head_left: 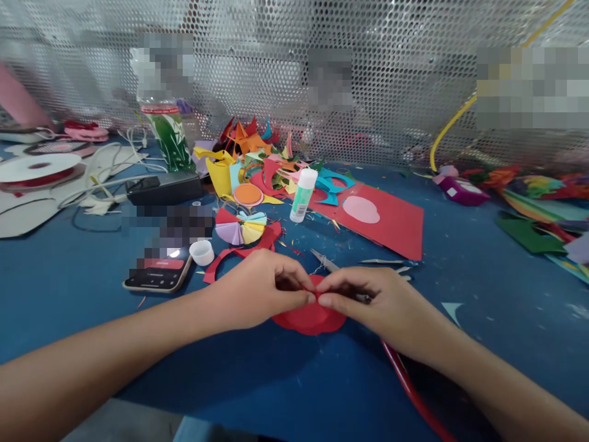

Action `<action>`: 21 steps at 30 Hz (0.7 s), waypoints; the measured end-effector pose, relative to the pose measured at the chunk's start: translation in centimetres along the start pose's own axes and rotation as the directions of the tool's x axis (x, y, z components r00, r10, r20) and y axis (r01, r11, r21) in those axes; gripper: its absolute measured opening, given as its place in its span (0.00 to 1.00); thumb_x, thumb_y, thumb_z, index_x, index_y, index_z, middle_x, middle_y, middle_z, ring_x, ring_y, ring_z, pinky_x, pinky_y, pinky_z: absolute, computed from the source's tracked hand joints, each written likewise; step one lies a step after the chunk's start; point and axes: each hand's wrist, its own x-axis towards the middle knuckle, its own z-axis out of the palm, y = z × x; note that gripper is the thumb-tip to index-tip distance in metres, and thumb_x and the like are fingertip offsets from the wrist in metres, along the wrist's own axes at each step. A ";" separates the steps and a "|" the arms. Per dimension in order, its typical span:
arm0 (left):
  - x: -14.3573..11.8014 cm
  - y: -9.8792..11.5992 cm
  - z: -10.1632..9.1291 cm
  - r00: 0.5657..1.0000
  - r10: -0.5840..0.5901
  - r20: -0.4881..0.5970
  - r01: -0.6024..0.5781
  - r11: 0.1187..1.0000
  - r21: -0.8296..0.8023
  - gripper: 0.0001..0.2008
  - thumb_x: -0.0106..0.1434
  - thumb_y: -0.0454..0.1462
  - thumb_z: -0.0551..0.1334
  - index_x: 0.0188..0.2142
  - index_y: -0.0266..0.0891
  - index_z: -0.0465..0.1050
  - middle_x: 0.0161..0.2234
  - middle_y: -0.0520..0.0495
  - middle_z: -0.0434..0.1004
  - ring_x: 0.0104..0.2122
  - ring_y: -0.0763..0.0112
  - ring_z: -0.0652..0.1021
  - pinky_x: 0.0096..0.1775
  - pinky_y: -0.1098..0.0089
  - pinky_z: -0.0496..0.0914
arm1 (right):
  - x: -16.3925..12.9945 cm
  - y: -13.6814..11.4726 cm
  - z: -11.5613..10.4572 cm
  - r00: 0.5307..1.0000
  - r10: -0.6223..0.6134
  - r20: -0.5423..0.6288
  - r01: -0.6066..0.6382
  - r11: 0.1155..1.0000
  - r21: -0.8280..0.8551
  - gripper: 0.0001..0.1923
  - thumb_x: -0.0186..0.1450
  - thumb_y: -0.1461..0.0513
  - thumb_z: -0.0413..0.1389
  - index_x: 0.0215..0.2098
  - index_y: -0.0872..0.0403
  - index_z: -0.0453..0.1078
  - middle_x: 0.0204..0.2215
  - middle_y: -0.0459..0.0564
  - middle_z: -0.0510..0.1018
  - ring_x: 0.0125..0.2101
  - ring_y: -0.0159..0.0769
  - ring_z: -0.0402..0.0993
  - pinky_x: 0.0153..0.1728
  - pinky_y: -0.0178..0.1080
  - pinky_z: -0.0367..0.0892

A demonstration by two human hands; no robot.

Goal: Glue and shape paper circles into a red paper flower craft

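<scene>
Between my hands is a round piece of red paper (313, 322) with a wavy edge, just above the blue table (230, 380). My left hand (262, 291) pinches it near its middle with thumb and forefinger. Close beside those fingertips, my right hand (372, 298) pinches the same paper from the other side. The exact spot they grip is partly hidden by the fingers. Metal scissor-like blades (326, 261) lie just behind the paper, partly covered by my right hand. A red curved handle or tube (409, 383) runs out below my right wrist.
Behind stand a glue stick (304, 195) and a heap of coloured paper scraps (257, 153). Red sheets (396, 224) lie to the right. A folded multicoloured paper disc (242, 227), white cap (202, 252), phone (159, 276) and bottle (168, 135) are left. Perforated metal (391, 92) closes the back.
</scene>
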 end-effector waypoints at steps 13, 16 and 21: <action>0.1 -0.7 0.6 0.994 0.112 -0.002 -0.092 0.822 0.561 0.08 0.58 0.33 0.56 0.33 0.40 0.75 0.32 0.50 0.73 0.31 0.72 0.73 0.33 0.73 0.66 | 0.2 1.0 1.0 0.977 -0.212 0.035 0.214 0.944 -0.250 0.10 0.61 0.67 0.52 0.32 0.50 0.75 0.32 0.45 0.76 0.32 0.30 0.73 0.34 0.33 0.67; 0.3 -0.8 0.6 0.993 0.122 -0.001 -0.100 0.824 0.558 0.07 0.58 0.33 0.57 0.33 0.40 0.74 0.31 0.51 0.73 0.29 0.74 0.73 0.32 0.74 0.65 | 0.2 1.0 1.1 0.977 -0.210 0.028 0.211 0.942 -0.261 0.09 0.61 0.67 0.52 0.31 0.50 0.74 0.31 0.45 0.75 0.31 0.30 0.72 0.33 0.33 0.67; 0.5 -1.0 0.4 0.985 0.173 0.027 -0.159 0.821 0.548 0.06 0.58 0.33 0.57 0.31 0.39 0.74 0.30 0.51 0.73 0.28 0.75 0.73 0.30 0.76 0.64 | 0.1 1.0 1.0 0.971 -0.232 0.056 0.238 0.928 -0.287 0.09 0.61 0.68 0.52 0.31 0.51 0.73 0.31 0.44 0.76 0.32 0.30 0.72 0.34 0.33 0.66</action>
